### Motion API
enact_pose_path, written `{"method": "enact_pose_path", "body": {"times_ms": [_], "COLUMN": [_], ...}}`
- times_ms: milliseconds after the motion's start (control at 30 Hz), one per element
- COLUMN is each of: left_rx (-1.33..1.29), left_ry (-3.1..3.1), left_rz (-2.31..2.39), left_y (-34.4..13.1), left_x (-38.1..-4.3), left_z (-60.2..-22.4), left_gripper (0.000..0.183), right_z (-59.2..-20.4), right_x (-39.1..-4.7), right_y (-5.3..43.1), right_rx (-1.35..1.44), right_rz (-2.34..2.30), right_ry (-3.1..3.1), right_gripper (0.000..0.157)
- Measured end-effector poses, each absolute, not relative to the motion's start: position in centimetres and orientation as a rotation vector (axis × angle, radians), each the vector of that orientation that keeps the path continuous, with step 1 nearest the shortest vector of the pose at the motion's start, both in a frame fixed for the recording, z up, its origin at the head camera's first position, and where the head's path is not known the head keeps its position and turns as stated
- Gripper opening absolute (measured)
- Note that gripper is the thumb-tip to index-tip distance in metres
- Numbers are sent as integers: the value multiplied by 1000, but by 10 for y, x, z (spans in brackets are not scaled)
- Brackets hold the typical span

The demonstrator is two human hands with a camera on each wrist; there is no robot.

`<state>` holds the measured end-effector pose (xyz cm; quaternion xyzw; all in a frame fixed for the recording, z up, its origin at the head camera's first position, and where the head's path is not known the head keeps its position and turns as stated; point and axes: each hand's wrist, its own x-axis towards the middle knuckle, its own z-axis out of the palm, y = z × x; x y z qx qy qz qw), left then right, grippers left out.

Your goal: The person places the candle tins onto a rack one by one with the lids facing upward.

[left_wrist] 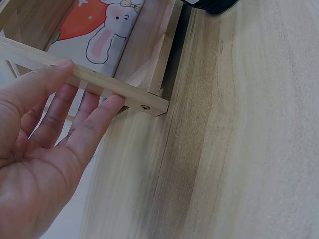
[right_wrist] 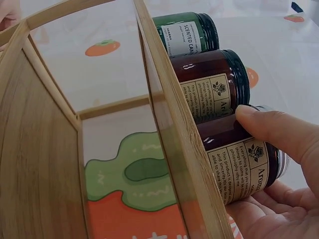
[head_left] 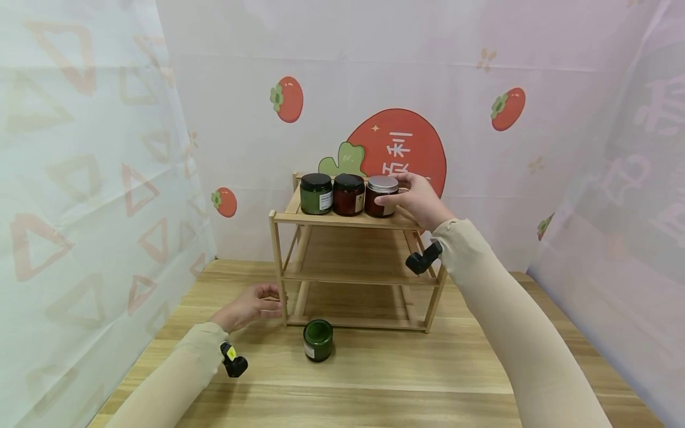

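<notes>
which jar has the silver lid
The brown jar at the right end of the top shelf; the middle jar and left jar have black lids, the open green jar on the table none.

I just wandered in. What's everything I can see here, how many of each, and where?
wooden rack: one, light brown, standing on the table
green jar with black lid: one, on the rack's top, at the left
red-brown jar with black lid: one, top middle
red-brown jar with silver lid: one, beside the middle jar
lidless jar: one, green, on the table before the rack
table: one, light wood, beneath everything
printed sheets: three faces, mostly white with reddish prints, left, behind, right
wrist cameras: two, black, one per wrist
sleeves: two, beige, on the arms
left hand: one, gripping the rack's left front post
right hand: one, holding the silver-lidded jar
</notes>
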<state>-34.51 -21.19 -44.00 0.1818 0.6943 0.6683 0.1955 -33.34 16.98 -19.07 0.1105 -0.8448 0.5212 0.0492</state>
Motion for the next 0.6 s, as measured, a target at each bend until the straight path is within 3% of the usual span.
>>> {"method": "enact_pose_path", "body": {"times_ms": [400,600], "left_rx": [595,512], "left_ry": [1886,1932], "left_rz": [1895,1891], "left_y": [-215,-212], "left_x": [-348,-347], "left_z": [-445,-442], "left_gripper": [26,27], "right_z": [-190,-188], "right_x": [-330,-328], "right_y": [169,175], "right_rx": [429,458], "right_rz": [1653,1609], "right_ry": [-2538,-2515], "right_gripper": [79,78]}}
